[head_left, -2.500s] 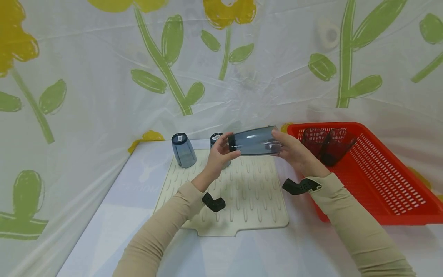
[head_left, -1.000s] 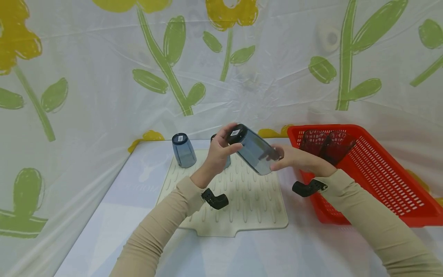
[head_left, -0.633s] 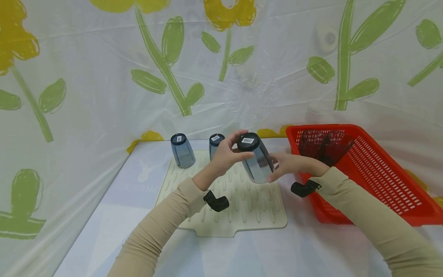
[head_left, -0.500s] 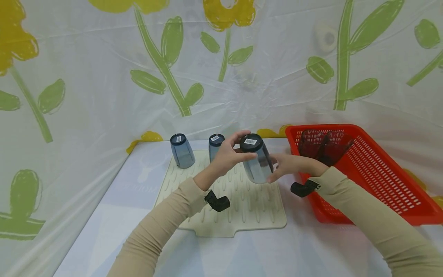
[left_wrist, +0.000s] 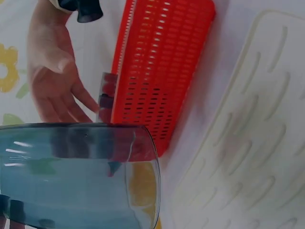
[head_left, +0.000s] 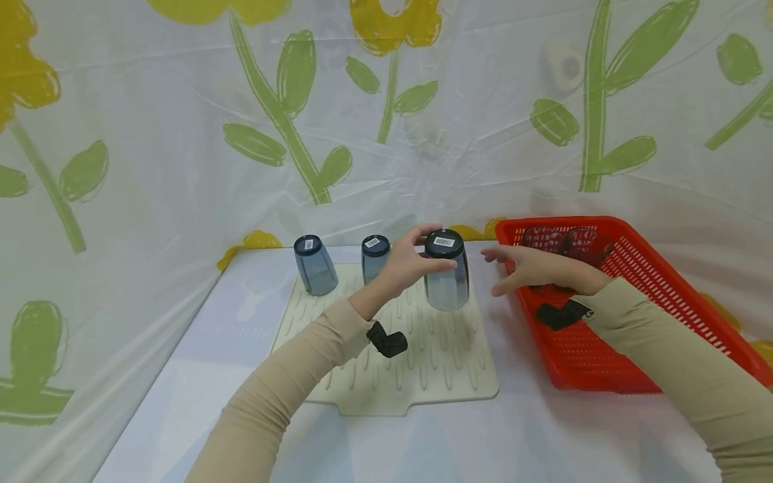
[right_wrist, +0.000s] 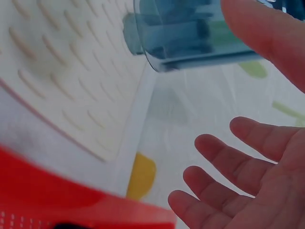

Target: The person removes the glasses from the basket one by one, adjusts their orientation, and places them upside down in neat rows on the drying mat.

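Observation:
My left hand [head_left: 410, 263] grips a blue-tinted drinking glass [head_left: 447, 278] near its dark base, thumb across the front. The glass is upside down, base and white label upward, its rim held above the cream ribbed drying mat [head_left: 417, 362]. In the left wrist view the clear blue wall of the glass [left_wrist: 71, 176] fills the lower left. My right hand [head_left: 540, 268] is apart from the glass, to its right by the basket's edge, fingers spread with nothing in them. In the right wrist view the right hand's fingers [right_wrist: 224, 157] are extended below the glass.
Two more blue glasses stand upside down at the mat's back: one at the left [head_left: 316, 268], one [head_left: 375, 258] partly behind my left hand. A red perforated basket [head_left: 604, 362] at the right holds dark reddish glasses [head_left: 582, 245]. A flower-patterned sheet [head_left: 471, 121] hangs behind the table.
The glass has turned from lying sideways between both hands to upside down in my left hand. My right hand has let go and moved right, toward the basket.

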{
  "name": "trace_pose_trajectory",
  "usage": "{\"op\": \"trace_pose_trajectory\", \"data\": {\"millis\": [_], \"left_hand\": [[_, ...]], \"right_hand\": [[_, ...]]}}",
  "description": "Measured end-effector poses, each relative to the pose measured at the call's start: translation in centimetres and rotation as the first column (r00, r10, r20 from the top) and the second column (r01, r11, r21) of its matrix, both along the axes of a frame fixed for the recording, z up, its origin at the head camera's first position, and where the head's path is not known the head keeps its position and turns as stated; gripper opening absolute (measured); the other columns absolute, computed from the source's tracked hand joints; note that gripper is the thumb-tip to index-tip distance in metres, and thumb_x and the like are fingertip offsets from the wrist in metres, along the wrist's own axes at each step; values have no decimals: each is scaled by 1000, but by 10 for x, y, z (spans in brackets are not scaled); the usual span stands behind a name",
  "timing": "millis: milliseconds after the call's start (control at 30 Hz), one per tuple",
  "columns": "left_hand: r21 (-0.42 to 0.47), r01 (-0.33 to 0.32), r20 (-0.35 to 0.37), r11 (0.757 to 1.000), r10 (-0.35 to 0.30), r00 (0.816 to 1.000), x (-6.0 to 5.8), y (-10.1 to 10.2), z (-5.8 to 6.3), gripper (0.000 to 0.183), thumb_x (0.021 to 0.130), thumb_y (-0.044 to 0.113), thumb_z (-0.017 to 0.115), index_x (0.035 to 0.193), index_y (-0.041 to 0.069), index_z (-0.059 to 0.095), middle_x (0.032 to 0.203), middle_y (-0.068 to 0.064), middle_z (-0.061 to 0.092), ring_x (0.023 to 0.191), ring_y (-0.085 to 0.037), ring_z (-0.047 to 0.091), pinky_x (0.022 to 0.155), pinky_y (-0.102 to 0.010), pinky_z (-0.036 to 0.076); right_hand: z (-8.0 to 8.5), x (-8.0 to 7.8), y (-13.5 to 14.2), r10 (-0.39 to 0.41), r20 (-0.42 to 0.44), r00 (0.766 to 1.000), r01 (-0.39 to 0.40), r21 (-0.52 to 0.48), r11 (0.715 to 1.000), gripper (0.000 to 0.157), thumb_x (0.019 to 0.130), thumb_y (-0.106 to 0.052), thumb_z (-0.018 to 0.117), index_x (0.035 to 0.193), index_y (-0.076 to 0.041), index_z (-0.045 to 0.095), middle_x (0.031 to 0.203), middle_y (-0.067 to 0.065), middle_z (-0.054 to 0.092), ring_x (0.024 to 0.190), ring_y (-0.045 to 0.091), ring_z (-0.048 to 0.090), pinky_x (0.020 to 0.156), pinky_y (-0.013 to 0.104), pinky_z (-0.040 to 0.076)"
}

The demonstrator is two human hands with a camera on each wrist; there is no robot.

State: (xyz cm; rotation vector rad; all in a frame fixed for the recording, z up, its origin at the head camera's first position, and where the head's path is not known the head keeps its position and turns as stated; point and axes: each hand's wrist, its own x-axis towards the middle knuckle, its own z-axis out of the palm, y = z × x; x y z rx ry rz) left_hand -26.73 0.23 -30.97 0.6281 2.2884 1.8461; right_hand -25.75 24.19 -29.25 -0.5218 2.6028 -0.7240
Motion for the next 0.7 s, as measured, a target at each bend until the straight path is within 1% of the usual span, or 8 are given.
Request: {"op": "trace_pose_trajectory", "data": {"millis": [133,267,367,533,700], "left_hand": [[-39,-26,-11,999,26,1000,-7,4,-3,65,72,12,77,130,15,48,121,-9,51,101,-22,53,79,-32,50],[-49,-34,-23,998,33,999,-14,8,-8,66,72,11,77,131,13,47,121,-9,50,106,-21,49,80,-33,50],[-58,-50,-28,997,49,998,-19,10,-12,66,73,11,77,132,12,46,121,-9,51,106,-21,48,79,-32,49],[-67,-88,-16,994,87,996,-28,13,-18,66,73,11,77,132,11,46,120,-10,52,104,-21,48,77,-29,47],[-52,-121,14,991,121,993,-36,15,-25,66,73,10,76,132,10,46,123,-10,52,108,-23,46,81,-32,46]], "right_hand": [[9,1,18,-22,-30,999,22,7,1000,80,77,-31,73,138,0,32,134,22,42,119,39,39,96,53,38],[18,3,40,-16,-70,997,15,-16,1000,77,78,-27,72,136,5,32,131,26,42,117,39,42,95,55,37],[22,3,57,-32,-101,994,34,14,999,77,78,-30,71,136,3,32,133,27,41,116,39,42,93,56,38],[25,0,83,-71,-149,986,82,67,994,81,77,-32,72,137,3,30,133,28,39,116,41,41,90,57,39],[24,-4,102,-113,-192,975,129,70,989,82,77,-29,73,137,7,29,133,30,37,119,44,37,94,61,32]]}}
